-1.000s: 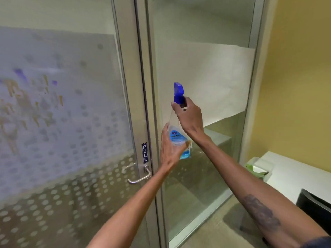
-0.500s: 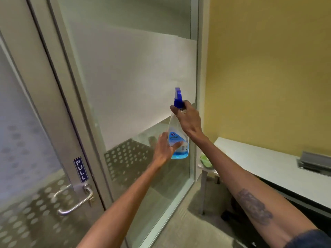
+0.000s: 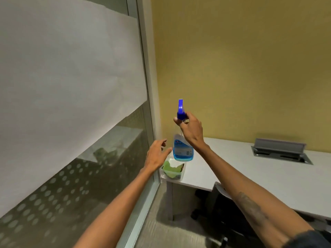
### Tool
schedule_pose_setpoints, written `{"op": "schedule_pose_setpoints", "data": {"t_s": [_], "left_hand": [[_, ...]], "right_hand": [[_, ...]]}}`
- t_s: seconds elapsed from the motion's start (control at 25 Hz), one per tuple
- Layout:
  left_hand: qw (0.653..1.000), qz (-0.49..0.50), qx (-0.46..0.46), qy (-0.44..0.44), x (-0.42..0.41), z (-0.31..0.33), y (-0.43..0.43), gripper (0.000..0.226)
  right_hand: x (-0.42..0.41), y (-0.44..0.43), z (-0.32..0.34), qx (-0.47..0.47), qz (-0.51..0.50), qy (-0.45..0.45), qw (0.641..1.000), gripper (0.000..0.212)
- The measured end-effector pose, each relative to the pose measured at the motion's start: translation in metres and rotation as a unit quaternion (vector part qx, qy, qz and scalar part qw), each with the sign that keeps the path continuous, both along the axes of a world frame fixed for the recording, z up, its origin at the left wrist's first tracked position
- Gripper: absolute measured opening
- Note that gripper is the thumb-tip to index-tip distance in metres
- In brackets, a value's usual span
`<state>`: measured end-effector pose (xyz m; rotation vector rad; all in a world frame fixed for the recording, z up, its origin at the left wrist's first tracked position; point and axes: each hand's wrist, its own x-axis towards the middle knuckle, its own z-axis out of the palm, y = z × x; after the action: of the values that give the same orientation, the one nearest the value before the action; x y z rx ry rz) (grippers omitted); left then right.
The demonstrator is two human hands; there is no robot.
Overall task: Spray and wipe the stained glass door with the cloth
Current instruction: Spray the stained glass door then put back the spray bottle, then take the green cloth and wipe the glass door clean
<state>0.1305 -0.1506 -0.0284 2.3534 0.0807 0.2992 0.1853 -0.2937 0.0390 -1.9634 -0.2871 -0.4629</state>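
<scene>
Left hand (image 3: 156, 154), the nearer one, is empty, its grip wide with fingers spread, just beside the spray bottle (image 3: 182, 146). Right hand (image 3: 190, 130) holds the bottle by the neck, long axis upright, blue liquid low. Green cloth (image 3: 172, 169) lies crumpled in a clear tub (image 3: 180, 175) at the tabletop (image 3: 250, 169) corner, directly below the left grip. Stained door out of view.

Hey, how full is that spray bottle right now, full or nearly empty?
Nearly empty. The spray bottle, held upright at its neck by the right hand, shows blue liquid only in a shallow band at the bottom; the rest looks clear.
</scene>
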Motion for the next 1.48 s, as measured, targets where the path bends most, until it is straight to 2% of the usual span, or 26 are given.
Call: {"op": "schedule_pose_setpoints", "data": {"t_s": [0.36,0.72,1.12,1.48], "left_hand": [[0.995,-0.031,0.041,0.088,0.131,-0.066,-0.011,0.045],[0.984,-0.014,0.089,0.155,0.233,-0.119,-0.019,0.038],[0.965,0.033,0.075,0.247,0.286,-0.177,0.006,0.031],[0.949,0.074,0.118,0.283,0.302,-0.223,0.05,0.03]], "right_hand": [[0.141,-0.05,-0.108,-0.014,-0.099,0.13,0.986,0.031],[0.252,-0.075,-0.207,-0.054,-0.087,0.265,0.959,0.032],[0.309,-0.057,-0.265,-0.035,-0.081,0.297,0.951,0.036],[0.325,-0.047,-0.297,-0.028,-0.121,0.3,0.946,0.038]]}}
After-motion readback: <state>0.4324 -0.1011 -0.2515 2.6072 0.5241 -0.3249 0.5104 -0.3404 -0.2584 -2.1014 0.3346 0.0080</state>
